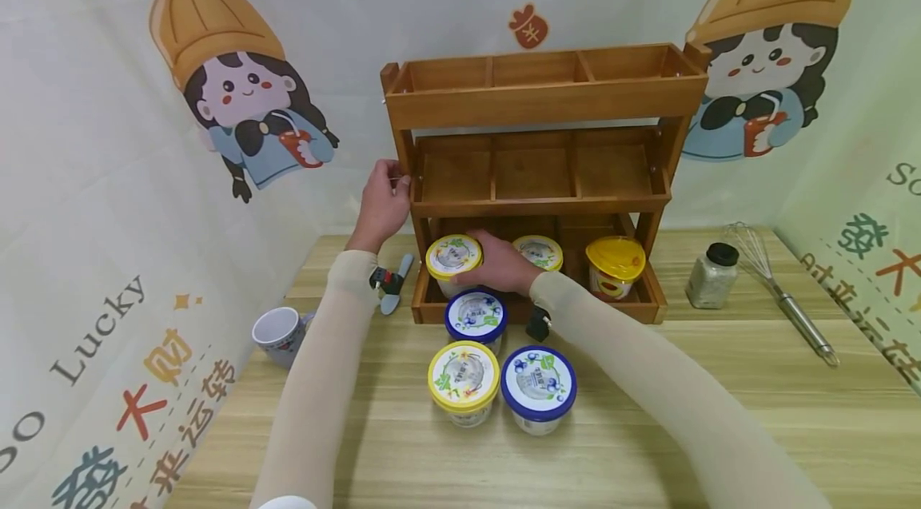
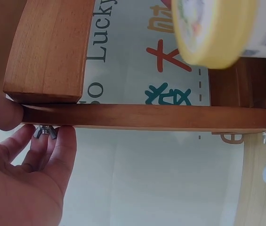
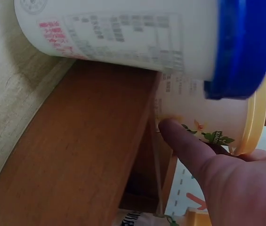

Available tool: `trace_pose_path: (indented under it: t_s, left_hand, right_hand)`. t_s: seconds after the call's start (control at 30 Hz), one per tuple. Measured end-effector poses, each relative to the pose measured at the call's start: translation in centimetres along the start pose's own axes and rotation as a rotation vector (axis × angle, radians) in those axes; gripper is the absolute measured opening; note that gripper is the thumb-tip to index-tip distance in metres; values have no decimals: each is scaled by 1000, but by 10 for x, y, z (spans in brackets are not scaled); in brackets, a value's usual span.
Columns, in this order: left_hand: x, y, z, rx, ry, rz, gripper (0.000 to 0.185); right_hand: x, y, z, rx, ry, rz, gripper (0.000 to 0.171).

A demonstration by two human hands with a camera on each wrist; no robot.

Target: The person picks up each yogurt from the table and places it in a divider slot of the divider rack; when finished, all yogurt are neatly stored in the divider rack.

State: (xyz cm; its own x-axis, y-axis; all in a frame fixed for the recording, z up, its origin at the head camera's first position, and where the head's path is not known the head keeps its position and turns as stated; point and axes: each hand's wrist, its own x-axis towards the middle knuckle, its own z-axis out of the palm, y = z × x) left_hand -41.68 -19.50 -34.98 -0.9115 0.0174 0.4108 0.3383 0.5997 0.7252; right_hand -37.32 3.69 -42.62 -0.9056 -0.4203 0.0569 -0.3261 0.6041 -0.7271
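Observation:
My left hand (image 1: 384, 205) grips the left side post of a three-tier wooden rack (image 1: 543, 103); in the left wrist view its fingertips lie around a wing nut (image 2: 45, 132). At the bottom tier's left end, my right hand (image 1: 501, 263) holds a yellow-lidded tub (image 1: 453, 255), with one finger along its side in the right wrist view. Whether that tub's base touches the tier is hidden. Another yellow-lidded tub (image 1: 540, 251) stands in the middle compartment, partly behind the hand. A blue-lidded tub (image 1: 476, 314) stands just in front of the rack.
On the table in front are a yellow-lidded tub (image 1: 464, 375) and a blue-lidded tub (image 1: 538, 383). A cup with a domed yellow lid (image 1: 615, 260) fills the bottom right compartment. A mug (image 1: 279, 333) and a spreader (image 1: 392, 300) lie left; a jar (image 1: 712, 277) and whisk (image 1: 791, 305) right.

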Motion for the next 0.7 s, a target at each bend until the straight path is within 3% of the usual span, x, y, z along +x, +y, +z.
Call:
trace_pose_path:
  t_s: [0.4,0.7]
  left_hand:
    - [0,2,-1,-5,-7,-1,37]
    - [-1,2,-2,1,-12,-8,37]
  right_hand:
    - [10,5,13,-23,-30,19,98]
    - [11,5,13,21,-81,43,94]
